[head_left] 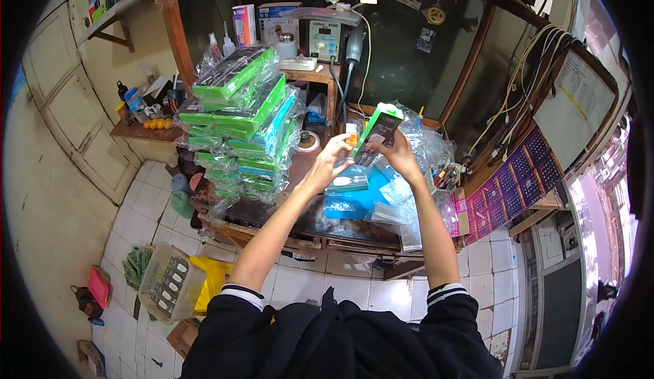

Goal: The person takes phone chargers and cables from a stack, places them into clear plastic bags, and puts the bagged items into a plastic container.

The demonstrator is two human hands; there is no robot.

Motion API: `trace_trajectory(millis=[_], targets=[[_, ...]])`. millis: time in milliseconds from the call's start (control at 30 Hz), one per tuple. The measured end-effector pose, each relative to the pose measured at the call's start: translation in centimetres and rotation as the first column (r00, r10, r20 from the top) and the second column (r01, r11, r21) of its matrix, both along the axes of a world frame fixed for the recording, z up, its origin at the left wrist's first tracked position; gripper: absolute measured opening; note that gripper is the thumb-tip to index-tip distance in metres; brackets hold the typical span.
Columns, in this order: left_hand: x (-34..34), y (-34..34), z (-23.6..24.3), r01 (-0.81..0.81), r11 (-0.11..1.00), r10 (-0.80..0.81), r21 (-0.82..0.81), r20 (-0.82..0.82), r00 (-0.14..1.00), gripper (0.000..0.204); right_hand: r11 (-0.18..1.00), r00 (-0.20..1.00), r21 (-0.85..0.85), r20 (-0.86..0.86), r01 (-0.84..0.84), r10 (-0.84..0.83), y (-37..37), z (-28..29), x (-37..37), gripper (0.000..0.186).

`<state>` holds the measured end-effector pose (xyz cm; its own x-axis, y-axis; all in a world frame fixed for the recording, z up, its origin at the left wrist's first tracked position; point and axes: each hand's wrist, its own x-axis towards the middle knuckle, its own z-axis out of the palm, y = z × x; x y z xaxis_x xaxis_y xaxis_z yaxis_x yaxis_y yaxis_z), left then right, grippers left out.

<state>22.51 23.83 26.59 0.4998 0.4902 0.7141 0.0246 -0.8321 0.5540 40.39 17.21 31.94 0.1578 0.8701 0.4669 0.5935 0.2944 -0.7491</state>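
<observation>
Over the desk, my right hand (398,155) grips a slim green and black box (381,128), which is held tilted. At the box's lower left edge is my left hand (331,161), its thumb and fingers apart. A small orange and white item (351,134) shows by the left fingertips; whether they touch it I cannot tell. Beneath the hands lies a flat green-edged pack (349,181) on a blue sheet (340,207). Clear plastic wrap (429,149) is heaped just right of my right hand.
A tall stack of plastic-wrapped green boxes (248,130) stands left of my hands. Behind are a soldering station (325,40) and bottles. A pen basket (446,176) sits at the desk's right. On the floor is a clear bin (151,270) of packs.
</observation>
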Motion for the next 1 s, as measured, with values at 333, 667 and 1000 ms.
trace_trajectory(millis=[333, 667, 1000], targets=[[2.6, -0.7, 0.3, 0.273, 0.782, -0.083, -0.559, 0.341, 0.936, 0.063, 0.998, 0.997, -0.060, -0.083, -0.003, -0.002, 0.5, -0.2, 0.4, 0.051], [3.6, -0.1, -0.7, 0.385, 0.750, -0.095, -0.538, 0.487, 0.868, 0.060, 0.975, 0.958, 0.137, -0.205, -0.174, 0.200, 0.1, 2.0, -0.6, 0.058], [3.4, -0.4, 1.6, 0.316, 0.810, -0.013, -0.494, 0.523, 0.852, 0.050, 0.975, 0.969, 0.013, -0.111, -0.222, 0.222, 0.2, 0.0, -0.4, 0.049]])
